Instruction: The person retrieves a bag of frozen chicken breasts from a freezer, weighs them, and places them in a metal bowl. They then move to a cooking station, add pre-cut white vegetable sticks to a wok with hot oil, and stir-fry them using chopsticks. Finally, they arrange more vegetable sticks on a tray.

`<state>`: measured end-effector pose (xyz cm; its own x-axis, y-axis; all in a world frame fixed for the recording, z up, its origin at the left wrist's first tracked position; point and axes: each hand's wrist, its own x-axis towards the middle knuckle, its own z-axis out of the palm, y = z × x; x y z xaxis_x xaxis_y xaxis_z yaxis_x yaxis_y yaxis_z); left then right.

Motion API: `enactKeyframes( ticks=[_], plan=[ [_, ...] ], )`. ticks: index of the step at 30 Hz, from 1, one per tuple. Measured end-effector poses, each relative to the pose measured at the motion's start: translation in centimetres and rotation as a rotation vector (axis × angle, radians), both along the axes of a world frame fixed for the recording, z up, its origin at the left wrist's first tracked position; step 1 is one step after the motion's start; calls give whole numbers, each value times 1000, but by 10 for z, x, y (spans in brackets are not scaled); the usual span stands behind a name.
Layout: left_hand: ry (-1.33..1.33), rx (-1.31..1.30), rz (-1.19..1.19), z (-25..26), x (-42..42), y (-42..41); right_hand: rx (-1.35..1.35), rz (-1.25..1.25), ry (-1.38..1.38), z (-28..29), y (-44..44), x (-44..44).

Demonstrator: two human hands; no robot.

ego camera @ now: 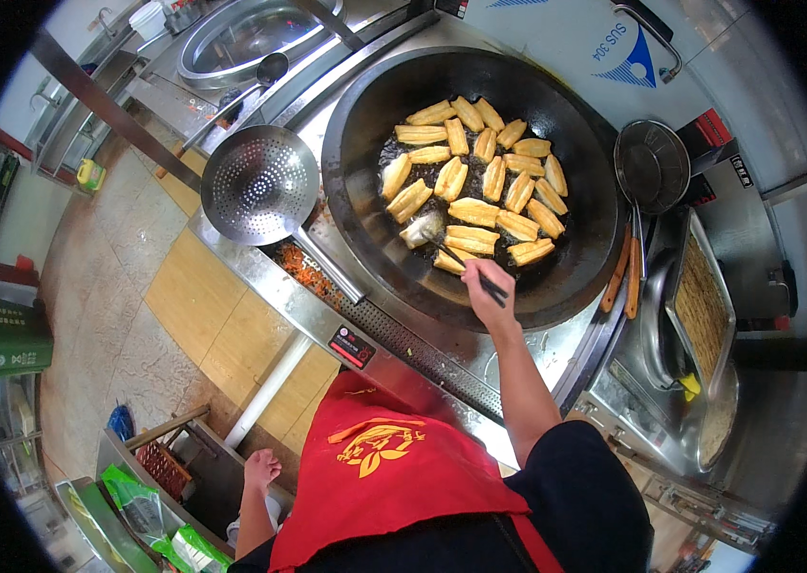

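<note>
My right hand point(491, 290) is closed around a pair of dark chopsticks point(455, 256) over the near side of a large black wok point(411, 279). The chopstick tips reach a pale piece of dough point(422, 230) in bubbling oil; whether they grip it I cannot tell. Many golden fried dough sticks point(473, 212) float around it. Low at the left, beside the red apron point(389, 480), hangs my left hand point(262, 469), its fingers curled and seemingly holding nothing.
Left of the wok lies a perforated metal ladle point(260, 185), its handle near scattered orange bits point(303, 272). On the right are wire strainers point(652, 166) with wooden handles and a metal tray point(701, 308). The steel counter edge point(260, 286) runs before me.
</note>
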<state>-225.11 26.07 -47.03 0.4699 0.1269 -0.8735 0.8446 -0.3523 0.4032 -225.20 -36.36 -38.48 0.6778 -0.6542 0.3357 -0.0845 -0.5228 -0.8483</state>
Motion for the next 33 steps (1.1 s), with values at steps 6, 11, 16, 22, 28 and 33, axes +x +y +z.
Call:
enactKeyframes(
  ticks=[6, 11, 16, 22, 28, 33],
  plan=[
    [23, 20, -22, -2, 1, 1, 239, -92, 54, 47, -12, 6],
    [-10, -45, 5, -6, 3, -2, 186, -163, -2, 74, -23, -4],
    [3, -22, 7, -4, 1, -3, -223, 240, 147, 68, -38, -9],
    [18, -16, 28, -11, -2, 9, -367, 458, 208, 29, -41, 2],
    [8, -30, 20, -9, 0, 4, -134, 361, 125, -6, -56, 6],
    [3, -1, -1, -9, -1, 4, 730, -141, -66, -1, -97, 15]
  ],
)
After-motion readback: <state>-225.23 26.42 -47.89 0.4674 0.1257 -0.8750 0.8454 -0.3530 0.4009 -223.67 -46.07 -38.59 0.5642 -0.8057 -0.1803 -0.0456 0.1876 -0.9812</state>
